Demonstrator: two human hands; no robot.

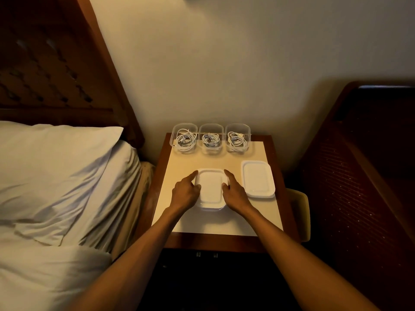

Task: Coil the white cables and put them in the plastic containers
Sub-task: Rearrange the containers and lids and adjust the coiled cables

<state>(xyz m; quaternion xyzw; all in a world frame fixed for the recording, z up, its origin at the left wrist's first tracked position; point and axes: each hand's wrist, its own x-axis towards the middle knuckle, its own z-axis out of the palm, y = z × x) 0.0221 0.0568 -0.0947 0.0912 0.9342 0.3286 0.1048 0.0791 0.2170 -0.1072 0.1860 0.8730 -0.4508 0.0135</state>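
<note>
Coiled white cables (186, 140) sit in three clear plastic containers (211, 126), mid-frame, at back of wooden nightstand (224, 223). Coiling prob. done; lidding now. Left hand (185, 193) & right hand (235, 193) grip white rectangular plastic lid (211, 187) by its sides, index fingers straight. Next: lift, align over a container. Thumbs hidden; can't tell if lid is a stack.

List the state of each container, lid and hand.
Left container: lidless, coiled cable inside.
Middle container: lidless, coiled cable inside.
Right container: lidless, coiled cable inside.
Near lid: on nightstand, left hand and right hand grip its sides.
Right lid: lies on nightstand, untouched.
</note>
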